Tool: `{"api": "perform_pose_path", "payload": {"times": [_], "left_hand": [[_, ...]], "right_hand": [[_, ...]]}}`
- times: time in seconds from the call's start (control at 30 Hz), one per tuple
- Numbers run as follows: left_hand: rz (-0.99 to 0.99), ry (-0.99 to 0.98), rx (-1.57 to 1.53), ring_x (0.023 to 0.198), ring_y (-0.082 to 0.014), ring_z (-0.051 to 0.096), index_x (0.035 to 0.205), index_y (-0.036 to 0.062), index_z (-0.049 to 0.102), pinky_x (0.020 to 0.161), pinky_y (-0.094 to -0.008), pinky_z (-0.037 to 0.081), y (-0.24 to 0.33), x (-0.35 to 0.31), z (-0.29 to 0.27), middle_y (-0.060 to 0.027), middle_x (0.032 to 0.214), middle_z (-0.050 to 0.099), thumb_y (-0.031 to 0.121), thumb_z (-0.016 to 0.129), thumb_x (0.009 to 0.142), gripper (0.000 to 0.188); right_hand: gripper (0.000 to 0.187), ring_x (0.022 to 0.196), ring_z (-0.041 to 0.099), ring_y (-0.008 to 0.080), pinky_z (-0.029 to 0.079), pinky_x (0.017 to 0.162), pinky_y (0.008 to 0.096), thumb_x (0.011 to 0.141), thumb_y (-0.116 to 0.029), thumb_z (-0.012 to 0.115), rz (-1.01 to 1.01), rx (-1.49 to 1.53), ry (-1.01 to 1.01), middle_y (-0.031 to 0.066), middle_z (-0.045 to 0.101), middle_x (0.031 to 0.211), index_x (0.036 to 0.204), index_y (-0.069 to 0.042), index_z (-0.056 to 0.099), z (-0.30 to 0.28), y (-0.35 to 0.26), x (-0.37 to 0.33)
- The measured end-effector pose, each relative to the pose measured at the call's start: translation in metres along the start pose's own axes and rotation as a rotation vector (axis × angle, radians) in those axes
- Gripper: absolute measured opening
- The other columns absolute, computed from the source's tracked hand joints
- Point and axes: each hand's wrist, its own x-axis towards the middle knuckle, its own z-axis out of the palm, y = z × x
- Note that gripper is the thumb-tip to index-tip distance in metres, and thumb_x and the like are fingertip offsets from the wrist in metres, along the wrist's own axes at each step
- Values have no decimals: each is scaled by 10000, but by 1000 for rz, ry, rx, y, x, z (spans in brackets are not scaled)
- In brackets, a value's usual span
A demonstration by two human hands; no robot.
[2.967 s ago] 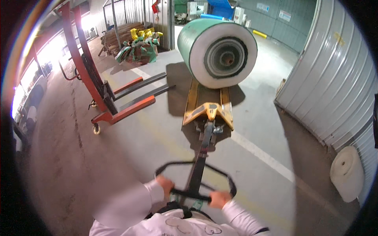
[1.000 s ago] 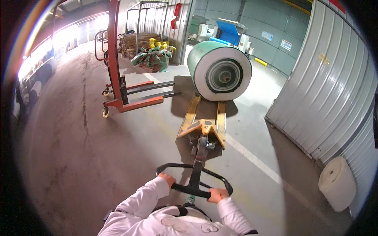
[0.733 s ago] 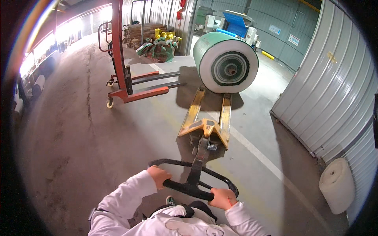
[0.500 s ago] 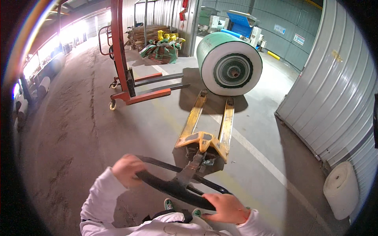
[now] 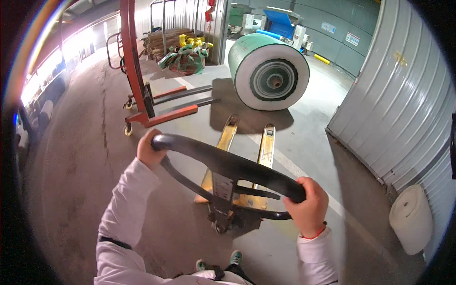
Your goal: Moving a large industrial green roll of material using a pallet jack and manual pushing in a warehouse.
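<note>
Both hands clenched on pallet jack handle [image 5: 228, 166]: left hand [image 5: 151, 151], right hand [image 5: 308, 205]. Rigid steel, likely heavy; grip the loop ends.

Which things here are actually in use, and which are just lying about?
In use: left hand and right hand gripping the black handle of the yellow pallet jack.
Lying about: big green-wrapped roll, red stacker, small white roll.
</note>
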Motion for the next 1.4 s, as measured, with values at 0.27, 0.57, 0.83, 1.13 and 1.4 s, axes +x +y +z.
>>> {"api": "perform_pose_path", "payload": {"times": [0.27, 0.57, 0.83, 1.13, 1.4], "left_hand": [[142, 52, 176, 477, -242, 447, 671, 45, 432, 456, -286, 357, 67, -79, -42, -83, 553, 424, -2, 581, 490, 239], [102, 49, 253, 581, -323, 490, 724, 50, 476, 527, -368, 392, 100, -141, -61, -111, 627, 483, 131, 666, 386, 396], [440, -277, -44, 1073, -304, 403, 1173, 66, 401, 896, -441, 325, 100, -167, -101, -179, 1174, 374, 197, 624, 658, 576], [73, -83, 76, 906, -247, 519, 1063, 33, 515, 813, -349, 402, -47, -248, -322, -101, 1021, 526, 61, 525, 759, 306], [-115, 323, -442, 887, -230, 549, 1055, -13, 518, 755, -309, 460, -171, -184, -415, -121, 1031, 537, 124, 421, 863, 255]], "right_hand": [[288, 584, 528, 249, 395, 537, 335, 464, -120, 671, -36, -56, -38, 61, 521, 617, 698, -91, 506, -33, 0, -32], [347, 701, 513, 264, 395, 659, 381, 710, -270, 591, -507, -387, 336, 109, 516, 788, 951, -58, 462, -36, -13, -43], [174, 763, 527, 157, 381, 799, 380, 700, -152, 594, -988, 940, -295, 14, 538, 824, 864, -151, 536, 69, -245, -105], [242, 619, 528, 220, 452, 620, 350, 598, 59, 524, -580, 947, -302, 75, 531, 743, 805, -65, 507, 231, -374, -103], [213, 691, 533, 266, 440, 626, 347, 642, 29, 533, -535, 663, -390, 101, 553, 784, 840, -49, 512, 387, -429, -32]]}}
